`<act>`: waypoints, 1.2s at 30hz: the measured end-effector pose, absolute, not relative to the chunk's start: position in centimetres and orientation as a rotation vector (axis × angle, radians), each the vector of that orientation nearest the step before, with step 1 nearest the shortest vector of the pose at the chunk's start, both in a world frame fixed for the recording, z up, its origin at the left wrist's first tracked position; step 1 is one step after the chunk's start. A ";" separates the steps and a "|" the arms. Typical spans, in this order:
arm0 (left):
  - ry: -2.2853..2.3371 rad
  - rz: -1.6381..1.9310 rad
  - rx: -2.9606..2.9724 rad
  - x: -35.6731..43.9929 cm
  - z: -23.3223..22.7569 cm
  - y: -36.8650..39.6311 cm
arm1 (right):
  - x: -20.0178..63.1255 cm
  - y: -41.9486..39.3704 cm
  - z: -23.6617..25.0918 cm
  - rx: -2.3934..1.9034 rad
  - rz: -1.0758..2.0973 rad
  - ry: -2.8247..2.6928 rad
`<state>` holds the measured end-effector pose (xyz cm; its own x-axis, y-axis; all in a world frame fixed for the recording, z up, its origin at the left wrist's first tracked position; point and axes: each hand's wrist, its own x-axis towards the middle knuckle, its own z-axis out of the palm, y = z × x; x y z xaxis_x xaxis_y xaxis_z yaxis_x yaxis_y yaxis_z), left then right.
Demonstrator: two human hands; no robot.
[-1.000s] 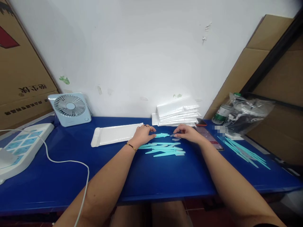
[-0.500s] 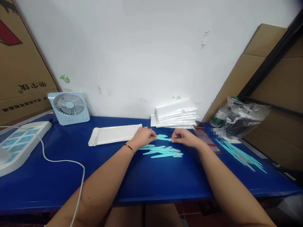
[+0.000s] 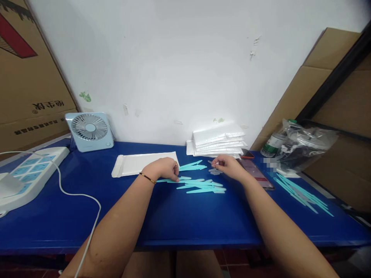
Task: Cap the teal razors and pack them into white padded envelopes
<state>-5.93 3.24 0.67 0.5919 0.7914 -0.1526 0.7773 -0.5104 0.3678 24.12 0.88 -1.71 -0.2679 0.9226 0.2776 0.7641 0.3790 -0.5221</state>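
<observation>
Left of our left hand, the blue table has room until the white cable; on our side, bare surface reaches the front edge. Behind it lies a white mailer, inside hidden. Its fingertips are at slim turquoise sticks; if clamped, we cannot tell. Our right hand has fingertips close together by small clear pieces, hold also unclear. Farther right, a transparent bag contains a black item.

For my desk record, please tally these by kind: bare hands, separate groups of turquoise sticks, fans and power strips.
Hands: 2 (left hand, right hand)
Turquoise stick groups: 3
Fan: 1
Power strip: 1
Total: 7
</observation>
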 end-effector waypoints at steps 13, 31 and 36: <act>1.198 0.526 2.563 -2.6 -0.2 2.7 | 20.3 0.0 -2.3 -1.251 0.880 -2.018; 1.108 0.501 2.508 -2.3 -1.2 2.9 | 19.9 -0.7 -1.6 -1.257 0.503 -2.454; 0.978 0.355 2.565 -2.5 -1.1 2.9 | 20.4 -0.4 -1.8 -1.269 0.548 -2.376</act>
